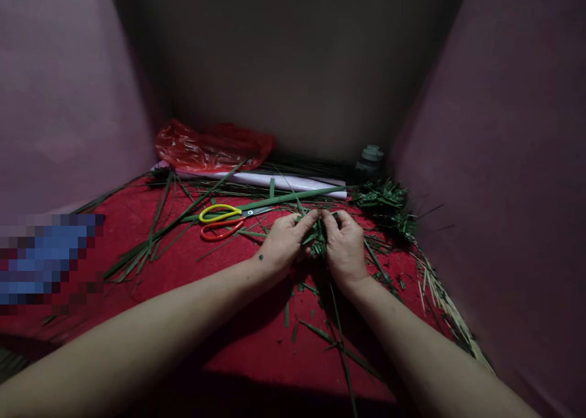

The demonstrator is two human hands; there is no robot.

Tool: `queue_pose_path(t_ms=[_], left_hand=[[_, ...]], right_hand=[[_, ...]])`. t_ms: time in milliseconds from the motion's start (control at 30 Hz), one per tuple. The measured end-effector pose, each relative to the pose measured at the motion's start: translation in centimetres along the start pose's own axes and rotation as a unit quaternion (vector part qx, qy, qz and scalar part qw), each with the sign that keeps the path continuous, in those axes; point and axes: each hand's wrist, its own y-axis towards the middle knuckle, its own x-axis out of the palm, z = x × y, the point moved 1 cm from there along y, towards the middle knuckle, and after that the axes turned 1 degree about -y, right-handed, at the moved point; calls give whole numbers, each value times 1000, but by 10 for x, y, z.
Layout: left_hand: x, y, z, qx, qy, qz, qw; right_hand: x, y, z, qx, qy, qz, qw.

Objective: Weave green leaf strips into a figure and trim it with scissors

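A small green woven leaf piece (315, 238) is pinched between my two hands above the red cloth (256, 320). My left hand (288, 241) grips its left side, thumb on top. Across from it, my right hand (345, 247) closes on the right side, with both thumbs nearly touching. A long thin leaf strip (339, 332) trails down from near the piece toward the front edge. Just left of my left hand lie scissors (229, 218) with one yellow and one red handle, blades slightly apart. The palms hide the underside of the woven piece.
Long leaf strips (155, 235) lie to the left. Behind are a red plastic bag (210, 146), a pale roll (265, 180) and a capped bottle (370, 160). A dark green leaf bundle (382, 201) and thin sticks (448, 302) line the right wall. A blurred blue patch (46, 259) sits left.
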Motion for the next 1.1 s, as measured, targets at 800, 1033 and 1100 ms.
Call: queue_pose_path(t_ms=[800,1033,1100], left_hand=[[-8,9,-5,5,-84,-67,994],[-3,13,-3,20,-84,-63,994],[-3,14,-3,36,-92,-57,993]], right_hand=[[0,5,5,142,266,-101,948],[-2,3,-3,125,164,-75,976],[0,1,-6,118,154,-68,979]])
